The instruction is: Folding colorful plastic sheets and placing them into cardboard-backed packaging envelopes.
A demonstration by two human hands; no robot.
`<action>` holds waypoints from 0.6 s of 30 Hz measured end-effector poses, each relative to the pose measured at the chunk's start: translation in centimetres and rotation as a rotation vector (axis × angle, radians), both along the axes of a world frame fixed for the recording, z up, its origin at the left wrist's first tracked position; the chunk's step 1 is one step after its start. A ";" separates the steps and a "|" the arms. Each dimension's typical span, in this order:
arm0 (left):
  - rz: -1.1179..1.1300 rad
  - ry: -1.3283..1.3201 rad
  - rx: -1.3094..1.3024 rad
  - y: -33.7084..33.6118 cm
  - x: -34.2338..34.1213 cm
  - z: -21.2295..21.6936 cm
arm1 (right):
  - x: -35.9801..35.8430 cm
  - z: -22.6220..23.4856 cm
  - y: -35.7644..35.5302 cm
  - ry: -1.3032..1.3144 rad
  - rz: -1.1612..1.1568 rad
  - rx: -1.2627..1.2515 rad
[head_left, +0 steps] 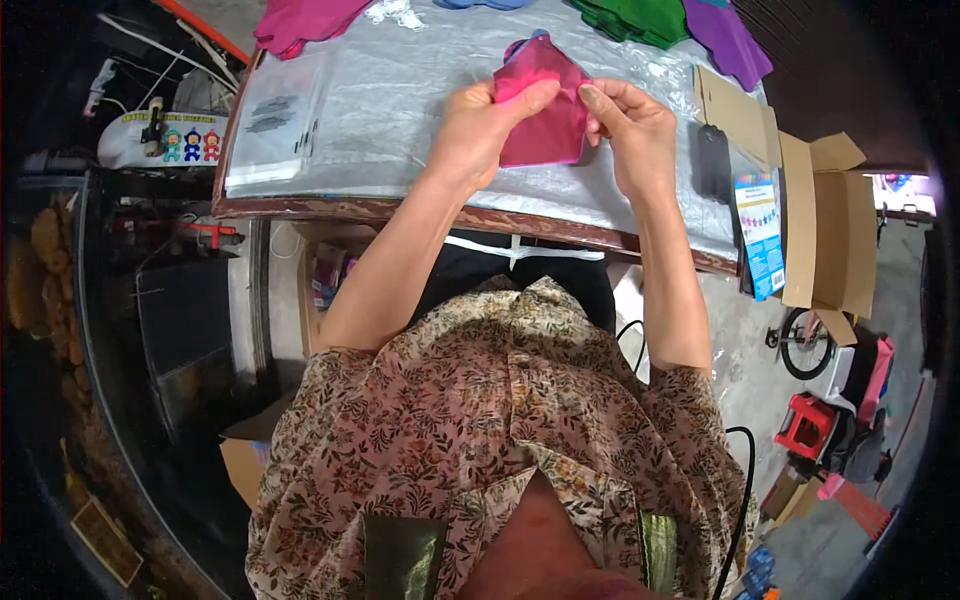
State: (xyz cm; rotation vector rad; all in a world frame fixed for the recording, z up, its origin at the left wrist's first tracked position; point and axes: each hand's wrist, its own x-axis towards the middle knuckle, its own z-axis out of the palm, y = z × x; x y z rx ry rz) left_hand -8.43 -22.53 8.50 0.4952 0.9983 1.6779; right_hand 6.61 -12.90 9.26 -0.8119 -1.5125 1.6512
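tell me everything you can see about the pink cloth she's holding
The pink cloth is a small magenta fabric piece, folded into a rough triangle with its peak pointing away from the person. It looks soft and thin. The left hand and right hand pinch its sides, holding it over the table covered in silvery sheeting.

Clear bags (275,125) lie left on the table (400,90), cardboard box (825,235) right.

Bare table (400,110) left; cardboard box (825,235) blocks right (fabric piles (640,18) beyond).
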 end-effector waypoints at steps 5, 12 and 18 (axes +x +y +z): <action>-0.122 0.362 -0.082 -2.8 -0.5 0.2 | 1.1 -0.8 1.2 0.199 -0.044 -0.174; -0.161 0.388 -0.051 -4.1 0.3 0.2 | 2.3 -0.2 0.8 0.275 -0.021 -0.241; -0.146 0.493 0.066 -3.6 -1.1 3.7 | 3.6 1.5 -0.5 0.185 0.033 0.032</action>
